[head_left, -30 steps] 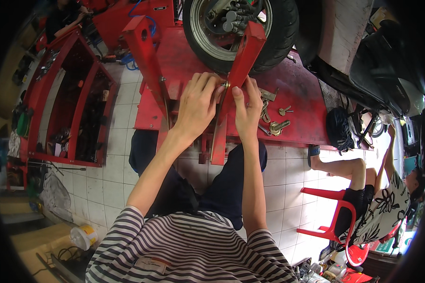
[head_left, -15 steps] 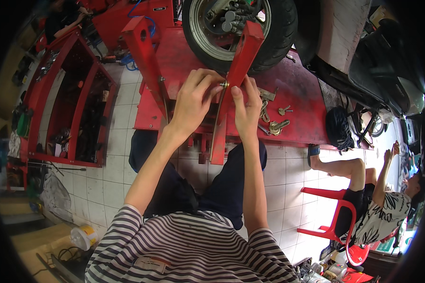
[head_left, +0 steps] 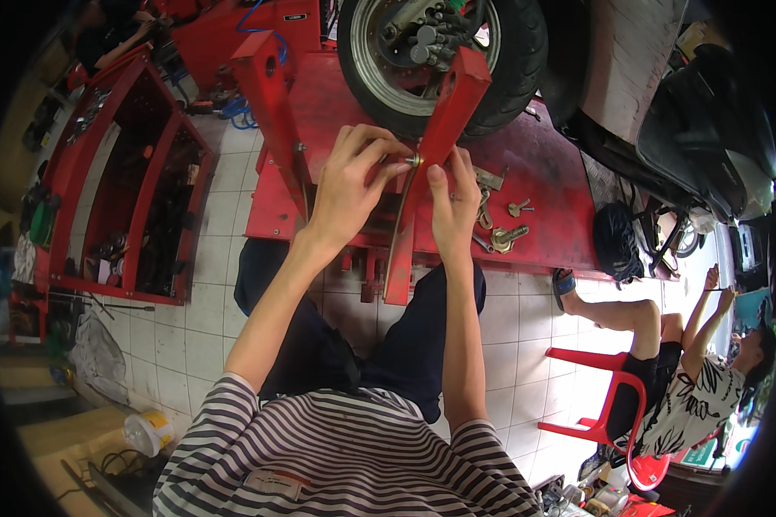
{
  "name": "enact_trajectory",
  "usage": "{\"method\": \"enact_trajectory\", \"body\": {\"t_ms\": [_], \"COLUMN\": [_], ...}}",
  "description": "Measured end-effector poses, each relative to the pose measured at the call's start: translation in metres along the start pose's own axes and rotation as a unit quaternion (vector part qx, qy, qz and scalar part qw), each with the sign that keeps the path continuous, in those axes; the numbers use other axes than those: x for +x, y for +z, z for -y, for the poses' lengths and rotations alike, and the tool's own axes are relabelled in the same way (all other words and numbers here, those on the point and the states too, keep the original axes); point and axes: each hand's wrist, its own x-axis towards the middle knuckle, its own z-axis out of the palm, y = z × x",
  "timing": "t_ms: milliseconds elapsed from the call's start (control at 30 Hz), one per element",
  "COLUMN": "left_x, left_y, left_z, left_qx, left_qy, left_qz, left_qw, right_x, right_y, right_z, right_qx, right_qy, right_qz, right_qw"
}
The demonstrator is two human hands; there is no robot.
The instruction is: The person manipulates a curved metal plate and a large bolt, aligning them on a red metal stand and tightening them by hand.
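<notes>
My left hand point(head_left: 350, 181) is closed, thumb and fingertips pinching the end of a small brass-coloured bolt point(head_left: 416, 160) that sticks out of the left side of a slanted red metal post point(head_left: 447, 107). My right hand point(head_left: 456, 205) closes round the other side of the same post, its thumb in front and its fingers partly hidden behind. A second red post point(head_left: 266, 95) stands to the left, with a small bolt point(head_left: 300, 147) in it. On the red platform point(head_left: 553, 181) right of my hand lie a large bolt point(head_left: 510, 236) and a smaller bolt point(head_left: 519, 208).
A motorcycle wheel point(head_left: 384, 86) stands close behind the posts. Scooter bodywork point(head_left: 694, 129) fills the upper right. At left is a red tool cart point(head_left: 129, 202). To the right, a person point(head_left: 694, 388) sits on a red plastic chair point(head_left: 588, 424). Another person works at the upper left.
My hands stay at the bolt and post, with slight finger movement. The whole view has shifted a little. The seated person's hands and foot have moved.
</notes>
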Motion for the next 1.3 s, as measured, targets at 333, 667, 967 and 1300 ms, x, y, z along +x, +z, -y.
{"method": "enact_trajectory", "body": {"t_ms": [333,667,967,1300], "left_x": [0.001,0.000,-0.002,-0.014], "left_y": [0.000,0.001,0.000,0.000], "left_z": [0.002,0.002,-0.003,0.008], "left_qx": [0.009,-0.024,-0.010,-0.192], "left_qy": [0.016,0.001,-0.011,-0.138], "left_qz": [-0.001,0.010,0.034,0.003], "left_qw": [1.000,1.000,0.999,0.972], "right_x": [0.000,-0.001,-0.001,-0.003], "right_y": [0.001,0.001,0.001,0.003], "right_z": [-0.002,-0.002,-0.004,0.009], "right_qx": [0.000,0.002,0.004,0.030], "right_qy": [-0.001,0.002,0.000,0.036], "right_qz": [0.001,0.002,0.003,-0.022], "right_qw": [1.000,1.000,1.000,0.999]}}
